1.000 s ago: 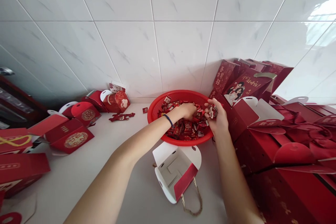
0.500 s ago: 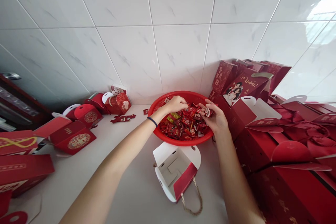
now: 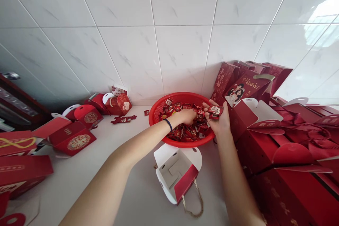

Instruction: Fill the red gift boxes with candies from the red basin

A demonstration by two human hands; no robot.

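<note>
From where I stand, following the head view, the left hand [image 3: 188, 116] is down in the red basket [image 3: 182, 144] in the middle of the frame, among the small wrapped packets [image 3: 182, 135] that fill it. Its fingers point downward into the heap and are partly hidden, so I can't tell whether they pinch anything. A dark blue band [image 3: 168, 125] circles that wrist.

The right hand [image 3: 220, 123] is turned palm up over the basket's right edge, its fingers and thumb curled loosely about a few red packets [image 3: 215, 110]; the top one shows a pale label with dark lettering.

Just below the basket, at lower centre, an open box [image 3: 174, 172] sits on the pale counter [image 3: 100, 159], flaps folded out, its white inside showing and a rope handle [image 3: 200, 204] trailing toward the bottom of the frame. Left of the basket lie a small red square [image 3: 146, 112] and some crumpled red pieces [image 3: 123, 119]. Red boxes [image 3: 70, 137] line the left side, more open boxes [image 3: 265, 146] crowd the lower right, and red bags [image 3: 247, 84] stand behind them against the tiled wall [image 3: 127, 3].
</note>
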